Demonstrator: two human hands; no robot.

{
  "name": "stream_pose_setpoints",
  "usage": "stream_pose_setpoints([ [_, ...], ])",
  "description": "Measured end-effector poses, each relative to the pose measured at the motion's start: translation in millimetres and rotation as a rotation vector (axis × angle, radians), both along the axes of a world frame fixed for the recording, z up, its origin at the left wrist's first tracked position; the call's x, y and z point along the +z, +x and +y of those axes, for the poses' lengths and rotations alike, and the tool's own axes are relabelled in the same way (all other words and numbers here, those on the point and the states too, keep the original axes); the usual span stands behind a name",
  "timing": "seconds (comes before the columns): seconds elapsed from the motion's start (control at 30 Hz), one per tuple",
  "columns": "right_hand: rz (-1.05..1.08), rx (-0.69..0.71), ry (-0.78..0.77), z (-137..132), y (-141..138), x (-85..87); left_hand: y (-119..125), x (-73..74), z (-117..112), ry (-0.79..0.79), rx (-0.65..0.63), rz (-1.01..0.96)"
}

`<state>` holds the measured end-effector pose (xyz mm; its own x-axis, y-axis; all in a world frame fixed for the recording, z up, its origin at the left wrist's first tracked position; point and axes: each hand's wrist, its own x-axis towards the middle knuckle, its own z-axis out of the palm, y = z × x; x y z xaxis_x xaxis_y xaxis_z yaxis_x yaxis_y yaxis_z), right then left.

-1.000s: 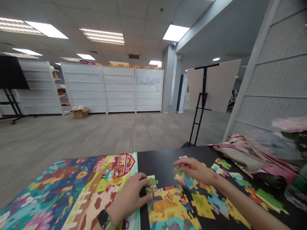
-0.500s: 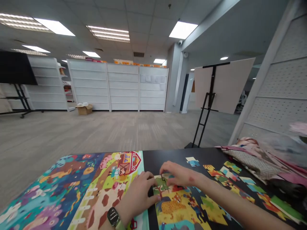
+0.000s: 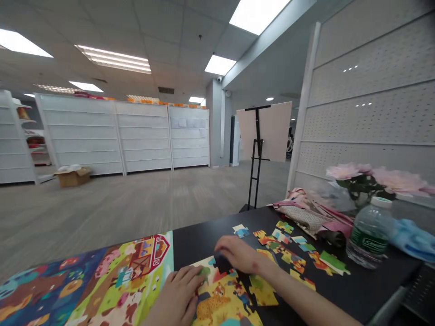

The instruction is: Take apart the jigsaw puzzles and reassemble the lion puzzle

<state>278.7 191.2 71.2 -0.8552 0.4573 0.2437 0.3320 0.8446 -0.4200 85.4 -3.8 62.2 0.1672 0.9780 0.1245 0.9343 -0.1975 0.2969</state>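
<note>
We have the left hand (image 3: 176, 294) lying open on the jigsaw section (image 3: 220, 305) at lower centre of the worktop (image 3: 204, 242), the right hand (image 3: 238, 253) curved over its dark patch (image 3: 221, 263), holding anything or not we cannot tell, loose jigsaw pieces (image 3: 288, 256) scattered to the right.

A partly assembled jigsaw puzzle (image 3: 214, 301) showing a spotted leopard lies on a black tabletop (image 3: 193, 246). The left hand (image 3: 178, 294) rests flat against its left edge; the right hand (image 3: 238, 256) curves over its top edge, beside a dark gap. Loose puzzle pieces (image 3: 283, 253) in yellow, orange, green and blue lie scattered to the right.
</note>
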Motion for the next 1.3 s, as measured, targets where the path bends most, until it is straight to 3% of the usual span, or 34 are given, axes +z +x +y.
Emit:
stream_pose_setpoints([
  [0.13, 0.021, -0.298, 0.01, 56.5, 64.5, 11.5, 2.7, 2.8, 1.1, 0.011, 0.022, -0.037],
  [0.3, -0.047, -0.401, -0.107, 96.1, 116.0, 3.0, 2.8, 4.0, -0.9, -0.046, 0.054, -0.071],
  [0.43, 0.02, -0.401, -0.171, 102.3, 116.6, -6.6, -1.6, 1.8, -4.2, -0.044, 0.059, -0.078],
  [0.57, 0.141, -0.394, -0.225, 92.0, 106.2, 0.5, -6.8, -2.3, -3.4, -0.03, 0.095, -0.054],
  [0.73, 0.103, -0.048, -0.46, 40.9, 74.5, 3.7, -11.1, -8.5, -0.3, 0.006, 0.123, -0.042],
  [0.83, -0.033, 0.044, -0.434, 18.3, 59.8, 2.1, -12.0, -9.9, -0.7, -0.002, 0.128, -0.037],
  [0.97, -0.086, 0.008, -0.397, 25.9, 69.2, 8.2, -12.3, -11.0, -1.9, -0.02, 0.136, -0.035],
  [1.17, -0.07, -0.263, -0.177, 67.8, 99.5, 11.0, -12.7, -11.8, 0.4, -0.04, 0.137, -0.033],
  [1.3, -0.082, -0.277, -0.074, 67.4, 99.3, 4.5, -10.9, -9.1, -0.1, -0.051, 0.138, -0.026],
])
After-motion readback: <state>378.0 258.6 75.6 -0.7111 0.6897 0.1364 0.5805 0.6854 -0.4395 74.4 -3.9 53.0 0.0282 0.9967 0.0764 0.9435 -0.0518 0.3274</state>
